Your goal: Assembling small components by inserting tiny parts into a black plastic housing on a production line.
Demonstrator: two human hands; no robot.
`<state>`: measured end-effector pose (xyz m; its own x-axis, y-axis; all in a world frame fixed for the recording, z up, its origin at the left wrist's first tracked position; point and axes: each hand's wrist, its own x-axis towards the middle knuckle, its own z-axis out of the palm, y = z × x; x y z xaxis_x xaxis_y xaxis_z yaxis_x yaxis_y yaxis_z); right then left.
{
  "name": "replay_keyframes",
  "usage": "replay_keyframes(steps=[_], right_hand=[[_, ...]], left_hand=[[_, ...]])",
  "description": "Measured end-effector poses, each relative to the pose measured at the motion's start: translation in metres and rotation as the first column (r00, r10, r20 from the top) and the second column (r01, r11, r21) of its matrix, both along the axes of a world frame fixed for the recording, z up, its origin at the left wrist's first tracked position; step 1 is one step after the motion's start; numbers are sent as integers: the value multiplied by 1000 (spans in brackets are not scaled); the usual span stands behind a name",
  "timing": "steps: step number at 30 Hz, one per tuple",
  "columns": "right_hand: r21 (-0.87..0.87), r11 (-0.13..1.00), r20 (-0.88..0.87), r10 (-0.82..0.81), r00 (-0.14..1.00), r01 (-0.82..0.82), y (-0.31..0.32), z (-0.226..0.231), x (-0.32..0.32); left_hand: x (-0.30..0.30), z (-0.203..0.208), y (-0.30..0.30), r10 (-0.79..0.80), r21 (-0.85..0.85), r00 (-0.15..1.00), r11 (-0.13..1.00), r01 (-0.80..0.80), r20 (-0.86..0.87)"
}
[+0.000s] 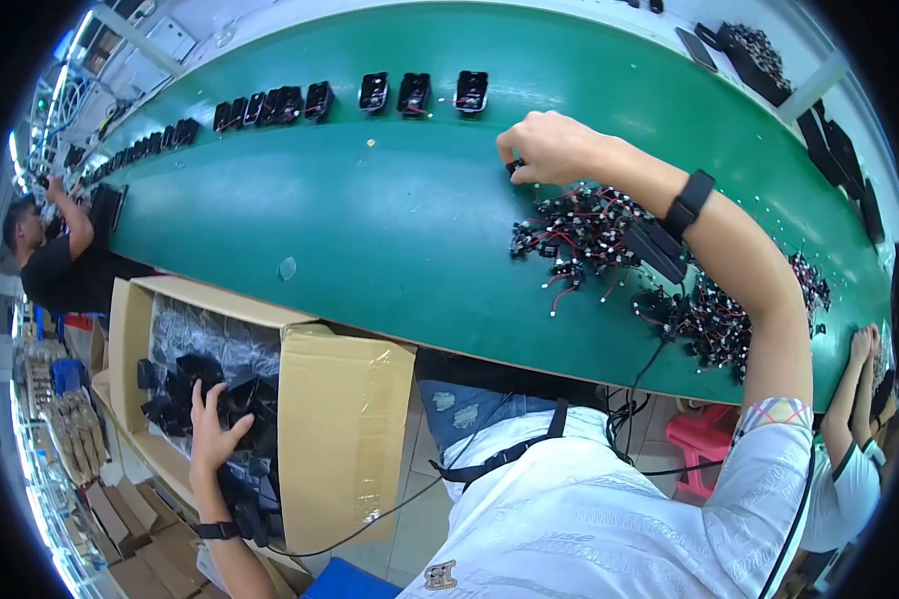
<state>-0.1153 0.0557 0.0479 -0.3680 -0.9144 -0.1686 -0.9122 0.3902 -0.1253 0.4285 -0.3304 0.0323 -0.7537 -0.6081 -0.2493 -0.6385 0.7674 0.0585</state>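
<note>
My left hand (215, 427) reaches into an open cardboard box (345, 439) beside the table. Its fingers are spread over black plastic housings (185, 384), some against clear plastic wrapping (220, 334); nothing shows in its grip. Above the green table, my right hand (554, 148) is closed, with a small black part (514, 168) between thumb and fingers. Just below that hand and wrist lies a pile of small black parts with red and black wires (584, 230). Farther left, a black housing (471, 92) sits on the table with a red wire at its side.
More black housings (374, 92) run in a row along the green table (400, 190) toward the far left. A second wired pile (719, 319) lies under my right arm. Co-workers (55, 245) are at the left and right ends. A pink stool (699, 439) stands underneath.
</note>
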Motion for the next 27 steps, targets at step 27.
replay_keyframes(steps=[27], right_hand=[[-471,882,425,214,879,13,40,-7,89]], left_hand=[[-182,99,93,-252,202,741,863,464,-623]])
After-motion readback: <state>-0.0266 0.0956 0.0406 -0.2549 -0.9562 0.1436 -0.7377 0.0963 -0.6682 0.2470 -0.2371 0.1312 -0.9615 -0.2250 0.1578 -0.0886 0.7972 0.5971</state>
